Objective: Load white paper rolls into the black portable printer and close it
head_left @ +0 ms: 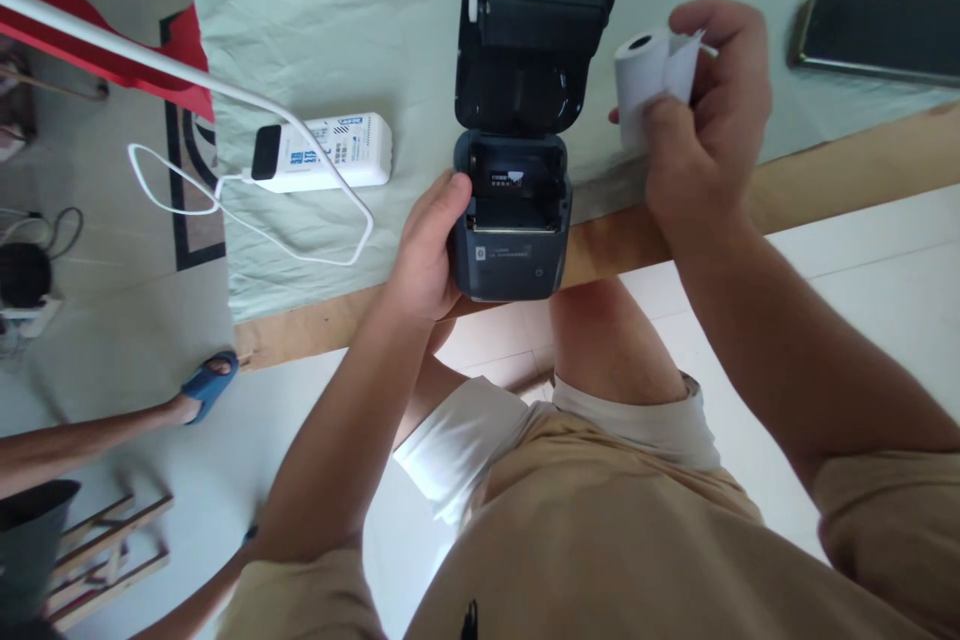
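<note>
A dark portable label printer (514, 265) is held at the table's near edge, its lid (532, 55) swung up and back. Inside, the paper compartment shows a small printed sticker and no roll. My left hand (431, 245) grips the printer's left side, thumb on the upper rim. To the right of the lid, my right hand (712, 110) pinches a white paper roll (641, 85) between thumb and fingers. The roll's dark core hole faces up, and a loose end of paper sticks out near the fingers.
A white power bank (349, 150) with a white cable (300, 255) lies on the pale green cloth (315, 10) at left. At far right lies a dark phone (885, 35). The wooden table edge (300, 330) runs in front. Another person's slippered foot (206, 390) is at lower left.
</note>
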